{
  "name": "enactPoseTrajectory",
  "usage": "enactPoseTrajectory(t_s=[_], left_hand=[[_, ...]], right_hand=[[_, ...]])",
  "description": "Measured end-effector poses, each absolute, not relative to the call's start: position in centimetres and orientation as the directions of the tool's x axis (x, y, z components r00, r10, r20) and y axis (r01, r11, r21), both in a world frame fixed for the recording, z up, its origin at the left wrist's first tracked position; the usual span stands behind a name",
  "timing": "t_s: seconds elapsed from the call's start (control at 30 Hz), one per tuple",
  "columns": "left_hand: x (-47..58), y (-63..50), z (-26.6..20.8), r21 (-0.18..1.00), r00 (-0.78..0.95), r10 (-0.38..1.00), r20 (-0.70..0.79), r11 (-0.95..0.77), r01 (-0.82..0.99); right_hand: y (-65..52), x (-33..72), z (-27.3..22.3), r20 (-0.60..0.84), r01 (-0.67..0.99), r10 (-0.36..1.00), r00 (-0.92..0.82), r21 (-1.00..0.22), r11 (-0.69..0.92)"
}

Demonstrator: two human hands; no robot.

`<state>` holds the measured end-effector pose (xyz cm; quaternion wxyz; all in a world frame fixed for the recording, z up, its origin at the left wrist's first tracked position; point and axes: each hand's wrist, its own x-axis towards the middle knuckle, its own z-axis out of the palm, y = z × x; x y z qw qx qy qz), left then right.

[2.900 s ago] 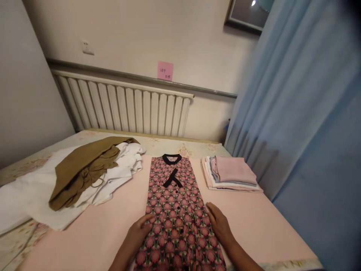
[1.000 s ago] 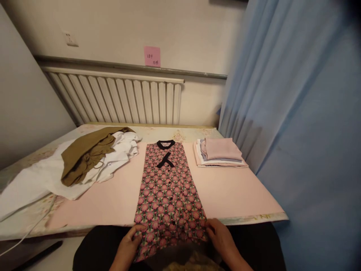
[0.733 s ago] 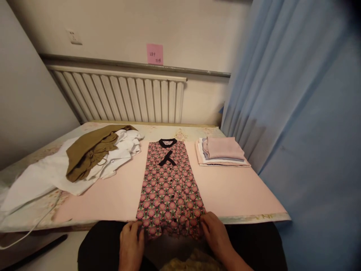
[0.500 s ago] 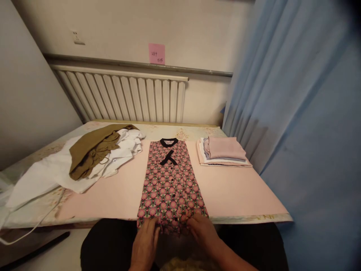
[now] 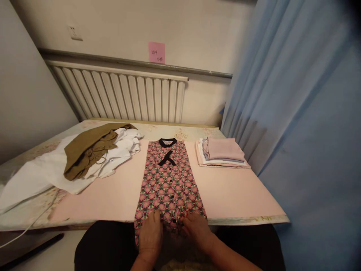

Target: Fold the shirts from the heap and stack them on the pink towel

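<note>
A patterned blouse (image 5: 172,188) with a black collar, black neck ties and black buttons lies front up, folded into a narrow strip, its collar pointing away from me. Its lower end reaches the table's near edge and hangs over it. My left hand (image 5: 151,230) is closed on the left part of that lower end, fingers curled into the cloth. Opposite it, my right hand (image 5: 196,229) pinches the hem on the right side. Some of the hem between and below my hands is in shadow.
White garments (image 5: 36,177) with a brown garment (image 5: 87,150) on top lie crumpled at the left. A stack of folded clothes (image 5: 224,150) sits at the right on the pink mat (image 5: 234,195). A blue curtain (image 5: 304,131) borders the right side; a radiator (image 5: 126,92) stands behind the table.
My left hand has turned over the hem and its fingers are more curled. More of the hem hangs at the lower left. The view has shifted slightly.
</note>
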<state>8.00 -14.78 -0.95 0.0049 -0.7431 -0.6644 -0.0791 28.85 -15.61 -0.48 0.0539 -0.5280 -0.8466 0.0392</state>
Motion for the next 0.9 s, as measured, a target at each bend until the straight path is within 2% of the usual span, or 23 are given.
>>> enactPoseTrajectory(t_s=[0.17, 0.43, 0.5, 0.57, 0.67, 0.77, 0.83, 0.9], left_hand=[[7.6, -14.9, -0.8, 0.103, 0.098, 0.988, 0.116, -0.110, 0.989], [7.6, -15.0, 1.4, 0.170, 0.145, 0.961, 0.233, -0.188, 0.967], [7.9, -14.9, 1.5, 0.194, 0.155, 0.970, 0.185, -0.191, 0.962], [8.2, -14.8, 1.4, 0.223, 0.164, 0.985, 0.060, -0.173, 0.959], [8.4, -14.5, 1.6, 0.300, 0.201, 0.976, -0.081, -0.169, 0.939], [7.9, -13.3, 2.2, 0.349, 0.233, 0.972, 0.045, -0.233, 0.907], [7.3, -11.6, 2.6, 0.332, 0.227, 0.953, 0.199, -0.283, 0.900], [6.7, -9.3, 2.5, 0.291, 0.218, 0.921, 0.323, -0.316, 0.903]], right_hand=[[-15.8, 29.0, 0.8, 0.046, 0.902, 0.922, -0.384, -0.197, 0.385], [-16.1, 28.5, 3.3, 0.082, 0.886, 0.926, -0.370, -0.269, 0.378], [-16.0, 28.3, 3.5, 0.036, 0.882, 0.917, -0.398, -0.261, 0.393], [-16.0, 28.2, 3.5, -0.041, 0.877, 0.903, -0.428, -0.261, 0.404], [-16.1, 28.4, 3.5, -0.119, 0.805, 0.840, -0.529, -0.384, 0.453], [-15.4, 29.0, 4.1, -0.033, 0.722, 0.839, -0.542, -0.530, 0.445], [-13.9, 29.4, 4.5, 0.099, 0.740, 0.903, -0.419, -0.539, 0.402], [-11.6, 29.7, 4.4, 0.253, 0.774, 0.919, -0.302, -0.497, 0.391]])
